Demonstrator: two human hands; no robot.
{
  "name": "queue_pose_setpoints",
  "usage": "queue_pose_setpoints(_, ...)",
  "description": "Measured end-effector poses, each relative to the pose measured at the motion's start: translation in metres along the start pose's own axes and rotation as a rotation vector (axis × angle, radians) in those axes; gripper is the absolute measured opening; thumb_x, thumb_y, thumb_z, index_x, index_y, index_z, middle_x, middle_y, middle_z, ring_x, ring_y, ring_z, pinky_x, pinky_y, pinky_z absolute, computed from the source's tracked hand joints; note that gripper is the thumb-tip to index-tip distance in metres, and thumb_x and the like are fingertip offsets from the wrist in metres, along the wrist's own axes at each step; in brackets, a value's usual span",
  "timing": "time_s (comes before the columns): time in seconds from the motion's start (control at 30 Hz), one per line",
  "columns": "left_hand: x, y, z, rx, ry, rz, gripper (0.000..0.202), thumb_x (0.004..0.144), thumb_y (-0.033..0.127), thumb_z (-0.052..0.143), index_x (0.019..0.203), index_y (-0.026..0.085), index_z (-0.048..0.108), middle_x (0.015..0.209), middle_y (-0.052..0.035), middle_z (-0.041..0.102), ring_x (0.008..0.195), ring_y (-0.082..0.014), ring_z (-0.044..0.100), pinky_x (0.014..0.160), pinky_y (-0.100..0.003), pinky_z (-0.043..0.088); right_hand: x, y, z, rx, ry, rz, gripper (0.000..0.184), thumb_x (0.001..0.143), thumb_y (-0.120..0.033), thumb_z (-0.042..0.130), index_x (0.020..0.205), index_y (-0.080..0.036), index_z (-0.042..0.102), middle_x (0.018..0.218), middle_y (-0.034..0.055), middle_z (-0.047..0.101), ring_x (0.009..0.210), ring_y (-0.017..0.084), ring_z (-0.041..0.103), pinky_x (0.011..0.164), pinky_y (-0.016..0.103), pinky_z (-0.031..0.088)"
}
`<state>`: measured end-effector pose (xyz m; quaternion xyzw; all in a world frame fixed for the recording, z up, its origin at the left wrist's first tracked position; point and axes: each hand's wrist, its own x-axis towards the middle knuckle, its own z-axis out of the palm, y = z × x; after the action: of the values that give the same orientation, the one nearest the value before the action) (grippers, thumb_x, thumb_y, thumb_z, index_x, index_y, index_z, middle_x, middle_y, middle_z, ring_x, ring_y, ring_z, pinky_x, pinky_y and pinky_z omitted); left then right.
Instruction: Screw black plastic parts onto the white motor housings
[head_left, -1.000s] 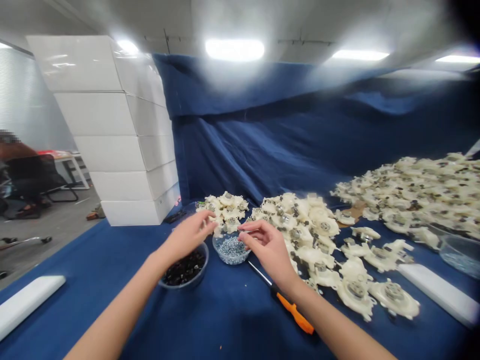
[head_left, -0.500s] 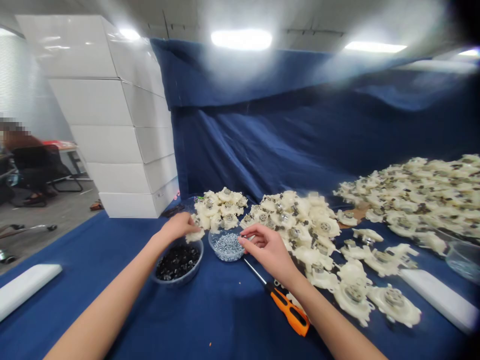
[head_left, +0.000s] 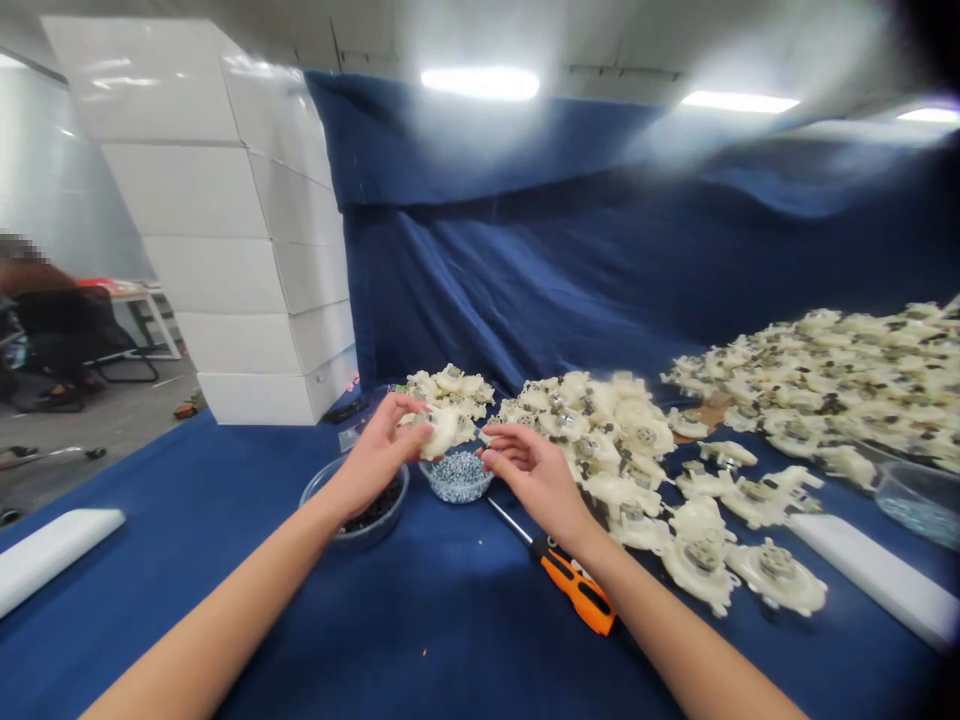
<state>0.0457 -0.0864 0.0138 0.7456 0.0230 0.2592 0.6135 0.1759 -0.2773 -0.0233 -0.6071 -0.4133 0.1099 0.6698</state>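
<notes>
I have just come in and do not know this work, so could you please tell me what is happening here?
A person is handling a cream-coloured part with the left hand. The right hand is close by, beside a clear bowl of small silvery pieces; whether its fingers grip anything is too small to tell. An orange-handled screwdriver lies on the blue cloth, and more cream parts are piled behind.

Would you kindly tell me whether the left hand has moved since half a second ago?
Yes: judged against the clear bowl of silvery pieces, the left hand has moved right, closer to it.
</notes>
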Motion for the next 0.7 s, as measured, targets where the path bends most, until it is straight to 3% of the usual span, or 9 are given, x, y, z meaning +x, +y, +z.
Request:
queue_pose_setpoints(0.13, -0.017, -0.01, 0.03, -0.143, -0.017, -0.011, 0.046, 0.076, 0.028, 0.085, 0.109, 0.025, 0.053, 0.13, -0.004, 0.059, 0.115, -0.0169, 0.06, 0.092, -0.027, 0.053, -0.001, 0.001, -0.002, 0.09, 0.002, 0.006, 0.029, 0.083, -0.039, 0.078, 0.106, -0.021, 0.075, 0.094, 0.0042, 0.076, 0.085, 0.015, 0.074, 0.083, 0.027, 0.061)
queue_pose_setpoints(0.23, -0.024, -0.016, 0.04, -0.212, -0.017, -0.076, 0.058, 0.072, 0.025, 0.088, 0.12, 0.026, 0.056, 0.12, -0.0029, 0.064, 0.111, -0.0164, 0.063, 0.094, -0.026, 0.054, -0.001, 0.002, -0.003, 0.138, 0.004, 0.004, 0.025, 0.081, -0.034, 0.08, 0.103, -0.022, 0.075, 0.098, 0.003, 0.077, 0.089, 0.014, 0.074, 0.084, 0.024, 0.061)
queue_pose_setpoints(0.4, -0.028, -0.026, 0.046, -0.296, -0.02, -0.104, 0.057, 0.071, 0.026, 0.09, 0.12, 0.024, 0.06, 0.107, -0.0017, 0.066, 0.099, -0.0137, 0.064, 0.086, -0.022, 0.054, -0.001, 0.004, -0.003, 0.176, -0.01, 0.054, 0.025, 0.081, -0.033, 0.08, 0.102, -0.022, 0.076, 0.103, 0.0032, 0.077, 0.092, 0.014, 0.074, 0.087, 0.025, 0.062)
queue_pose_setpoints(0.53, -0.032, -0.03, 0.047, -0.309, -0.031, -0.087, 0.062, 0.068, 0.026, 0.091, 0.119, 0.027, 0.056, 0.108, 0.0002, 0.061, 0.09, -0.0129, 0.063, 0.079, -0.024, 0.057, -0.002, 0.005, -0.003, 0.172, -0.043, 0.069, 0.028, 0.08, -0.034, 0.08, 0.106, -0.022, 0.077, 0.102, 0.0034, 0.077, 0.092, 0.014, 0.074, 0.085, 0.024, 0.062)
queue_pose_setpoints(0.7, -0.034, -0.031, 0.045, -0.326, 0.068, -0.067, 0.074, 0.061, 0.022, 0.095, 0.122, 0.025, 0.054, 0.118, -0.0033, 0.063, 0.107, -0.0178, 0.064, 0.094, -0.028, 0.056, -0.004, 0.003, 0.0, 0.154, -0.056, 0.087, 0.027, 0.082, -0.036, 0.079, 0.105, -0.022, 0.077, 0.104, 0.0035, 0.077, 0.089, 0.014, 0.074, 0.085, 0.025, 0.062)
